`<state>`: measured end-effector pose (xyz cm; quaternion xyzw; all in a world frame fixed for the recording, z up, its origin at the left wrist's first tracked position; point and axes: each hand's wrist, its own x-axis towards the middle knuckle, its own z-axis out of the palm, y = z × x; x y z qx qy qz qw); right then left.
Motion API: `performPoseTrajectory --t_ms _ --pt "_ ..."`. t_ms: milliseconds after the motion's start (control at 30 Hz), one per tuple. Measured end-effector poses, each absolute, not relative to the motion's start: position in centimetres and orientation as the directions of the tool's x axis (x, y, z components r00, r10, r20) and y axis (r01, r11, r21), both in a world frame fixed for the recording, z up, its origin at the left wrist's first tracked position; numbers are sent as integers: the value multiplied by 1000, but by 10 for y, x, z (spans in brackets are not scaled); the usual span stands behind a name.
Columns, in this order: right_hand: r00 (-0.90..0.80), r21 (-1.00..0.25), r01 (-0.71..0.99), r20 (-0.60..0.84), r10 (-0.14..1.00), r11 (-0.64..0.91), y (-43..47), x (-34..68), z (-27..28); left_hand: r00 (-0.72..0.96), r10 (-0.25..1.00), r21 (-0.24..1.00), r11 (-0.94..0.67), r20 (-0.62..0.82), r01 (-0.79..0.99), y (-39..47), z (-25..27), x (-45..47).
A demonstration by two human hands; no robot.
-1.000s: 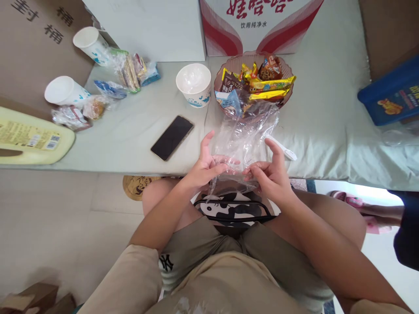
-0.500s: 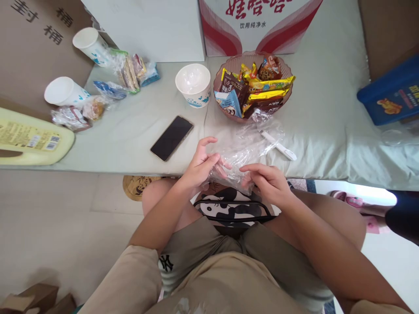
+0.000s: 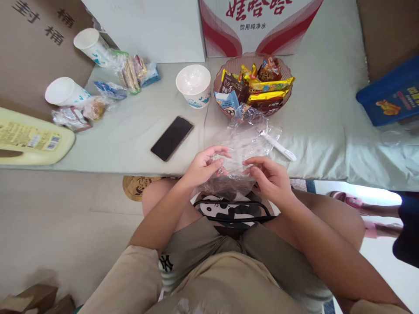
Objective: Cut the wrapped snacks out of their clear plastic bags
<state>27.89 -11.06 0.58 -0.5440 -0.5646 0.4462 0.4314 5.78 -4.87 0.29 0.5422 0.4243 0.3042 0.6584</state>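
Observation:
A crumpled clear plastic bag (image 3: 240,141) spreads between my hands at the table's front edge. My left hand (image 3: 206,165) grips its left side, thumb and fingers closed on the film. On the other side, my right hand (image 3: 266,172) pinches the bag with curled fingers. The bag's far end reaches the pink glass bowl (image 3: 288,98), which holds several wrapped snacks (image 3: 270,85). A white plastic handle-like tool (image 3: 283,150) lies partly under the film on the right. The bag's lower part hangs over the edge above my lap.
A dark phone (image 3: 172,138) lies left of the bag, with a paper cup (image 3: 194,87) behind it. Two more paper cups and wrapped snacks sit at the left, near a yellow jug (image 3: 36,137). Boxes (image 3: 262,30) stand at the back. Another person's feet (image 3: 355,203) show at right.
The bag has spread wider between my hands, its far end shifting left against the bowl. My left fingers have come down onto the film. The other person's legs at right have moved.

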Motion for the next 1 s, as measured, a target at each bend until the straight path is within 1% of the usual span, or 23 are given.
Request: performPoseTrajectory --t_ms 67,133,200,267,333,400,500,567,633,700,767,800,833,867,900,933,967,1000 --pt "16 -968 246 51 999 46 -111 279 7 439 874 977 199 -210 73 -49 1 58" --pt "30 -962 257 103 994 92 -110 280 5 430 885 983 137 -176 119 -50 0 58" --pt "9 -943 294 166 986 156 -109 281 -1 412 906 977 5 -94 211 -50 -2 60" --pt "-25 -901 380 216 976 209 -106 281 -9 391 920 929 -176 37 325 -48 -5 60" --pt "-47 -827 508 251 967 239 -104 280 -15 408 899 848 -337 160 409 -46 -10 60" --pt "-30 -727 636 311 950 258 -102 280 -18 437 863 773 -453 254 444 -45 -15 58" --pt "9 -576 758 479 878 306 -101 280 -15 434 819 680 -561 375 471 -45 -18 54" --pt "-39 -528 753 559 828 392 -102 281 -8 411 803 652 -592 431 474 -46 -16 52" --pt "-130 -546 681 566 814 488 -103 283 -3 400 793 687 -603 460 405 -47 -10 50" --pt "-166 -608 608 532 831 511 -104 284 1 410 794 781 -572 449 252 -48 -3 51" --pt "-126 -717 543 445 886 438 -104 284 2 423 830 890 -444 364 105 -48 4 53" --pt "-98 -792 491 364 926 363 -103 283 1 424 860 938 -341 283 67 -49 6 54" --pt "-71 -872 416 251 965 257 -103 283 1 419 889 973 -224 183 50 -49 6 56" --pt "-52 -939 320 118 992 129 -102 282 1 403 912 993 -105 79 43 -50 6 58" --pt "-45 -977 212 -7 999 3 -100 280 1 376 927 999 -1 -13 37 -50 5 60" --pt "-49 -989 108 -106 993 -100 -99 279 1 339 937 996 81 -84 23 -50 4 63" --pt "-63 -986 23 -169 984 -167 -98 277 1 298 946 990 138 -131 -1 -49 2 65" --pt "-90 -978 -29 -201 975 -205 -97 275 1 253 955 984 172 -158 -34 -48 0 67"
